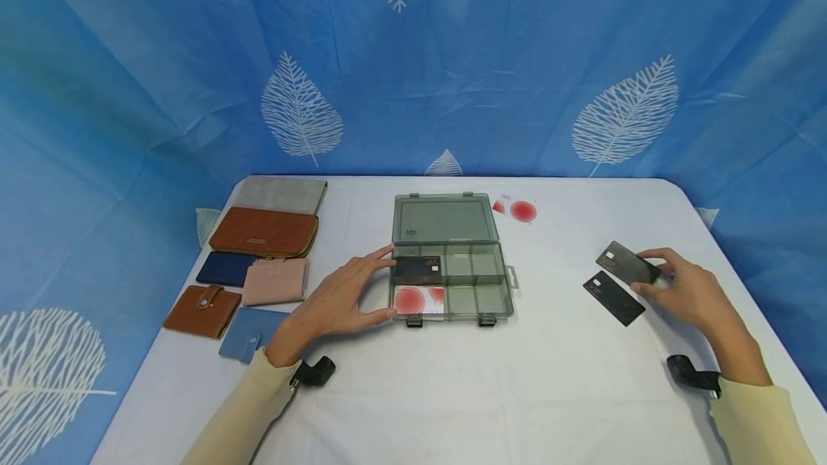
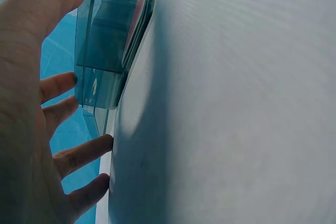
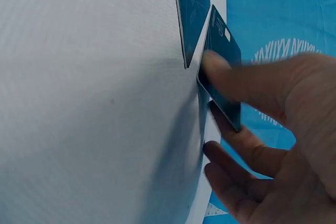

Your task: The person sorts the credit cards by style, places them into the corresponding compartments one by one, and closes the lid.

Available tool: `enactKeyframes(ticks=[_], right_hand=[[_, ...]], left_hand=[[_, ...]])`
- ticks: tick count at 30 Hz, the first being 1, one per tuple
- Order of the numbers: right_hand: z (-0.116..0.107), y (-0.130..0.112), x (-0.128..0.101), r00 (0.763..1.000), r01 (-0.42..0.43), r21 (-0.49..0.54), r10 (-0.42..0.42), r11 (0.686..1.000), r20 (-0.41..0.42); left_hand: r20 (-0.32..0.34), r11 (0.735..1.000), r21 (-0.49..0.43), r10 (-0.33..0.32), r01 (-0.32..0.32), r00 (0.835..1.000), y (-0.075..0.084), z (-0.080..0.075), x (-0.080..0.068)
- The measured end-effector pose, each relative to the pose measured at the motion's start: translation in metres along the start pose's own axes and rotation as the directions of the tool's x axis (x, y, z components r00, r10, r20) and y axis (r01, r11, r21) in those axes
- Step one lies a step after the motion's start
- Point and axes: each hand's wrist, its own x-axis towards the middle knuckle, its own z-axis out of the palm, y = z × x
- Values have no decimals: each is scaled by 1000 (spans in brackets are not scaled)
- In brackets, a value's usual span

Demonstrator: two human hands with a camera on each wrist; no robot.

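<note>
A grey translucent compartment box (image 1: 461, 300) stands in the middle of the table with its lid (image 1: 446, 219) folded back. My left hand (image 1: 342, 296) is at the box's left side, thumb and fingers spread, with fingertips at its edge. In the box's left compartments lie a black VIP card (image 1: 413, 271) and a white card with red circles (image 1: 416, 301). On the right, my right hand (image 1: 691, 293) pinches another black VIP card (image 1: 623, 262) between thumb and fingers, tilted just above the tablecloth. A third black VIP card (image 1: 614, 298) lies beside it.
Several wallets are grouped at the left: grey (image 1: 284, 194), large brown (image 1: 261, 230), dark blue (image 1: 226, 268), pink (image 1: 276, 282), small brown (image 1: 202, 311) and light blue (image 1: 248, 332). A white card with red circles (image 1: 520, 209) lies by the lid's right side.
</note>
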Motion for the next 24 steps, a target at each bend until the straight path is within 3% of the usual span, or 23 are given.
enactKeyframes(ticks=[13,24], right_hand=[[-14,-33,-2,982,86,27,-81,996,-168],[-14,-87,14,969,194,78,-178,978,-171]], left_hand=[[12,1000,-9,-5,5,1000,-1,0,1],[2,1000,-8,19,-19,1000,-3,1,0]])
